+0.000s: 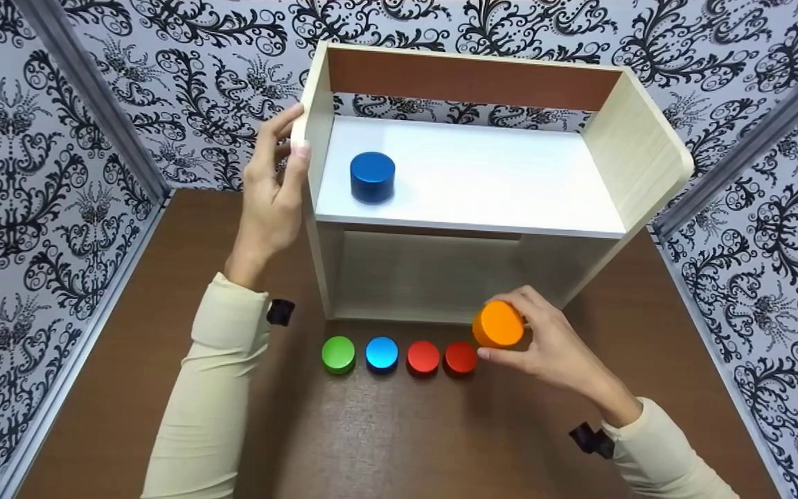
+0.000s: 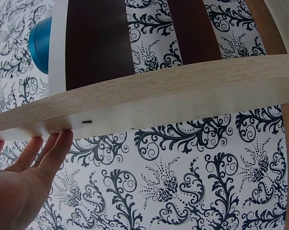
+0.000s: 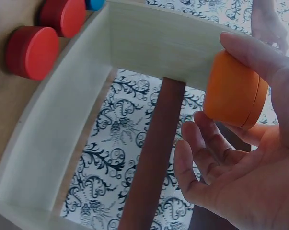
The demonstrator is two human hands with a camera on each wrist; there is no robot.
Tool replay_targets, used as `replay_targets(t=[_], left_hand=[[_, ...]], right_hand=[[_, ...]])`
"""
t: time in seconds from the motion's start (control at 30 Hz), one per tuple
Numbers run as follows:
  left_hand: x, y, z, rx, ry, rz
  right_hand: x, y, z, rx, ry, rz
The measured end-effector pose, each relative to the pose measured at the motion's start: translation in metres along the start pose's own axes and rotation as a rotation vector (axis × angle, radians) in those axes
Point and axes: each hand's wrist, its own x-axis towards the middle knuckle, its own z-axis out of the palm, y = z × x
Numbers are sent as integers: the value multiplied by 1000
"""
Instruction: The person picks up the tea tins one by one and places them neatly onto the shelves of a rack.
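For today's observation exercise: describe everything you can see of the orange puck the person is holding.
The orange puck is a short, round cylinder with a flat top, smooth and matte, with a thin seam around its side in the right wrist view. It is lifted off the brown table, tilted, at the right end of the row of pucks, in front of the shelf unit. The right hand pinches it between thumb and fingers.

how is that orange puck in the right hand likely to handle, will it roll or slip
The orange puck looks rigid, holding its shape under the right hand. Its skin looks smooth, so it may be slippery in a light grip. It is tilted in the hand; set on its curved edge it could roll, though flat, like the red pucks, it should sit steady.
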Motion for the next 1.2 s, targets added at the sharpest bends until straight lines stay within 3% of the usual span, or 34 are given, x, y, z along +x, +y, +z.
replay_targets(t=[0.9, 1.2], left_hand=[[0, 0, 1, -7, 9, 9], [0, 0, 1, -12, 6, 1]], right_hand=[[32, -39, -22, 38, 30, -137], [42, -49, -31, 46, 33, -139]])
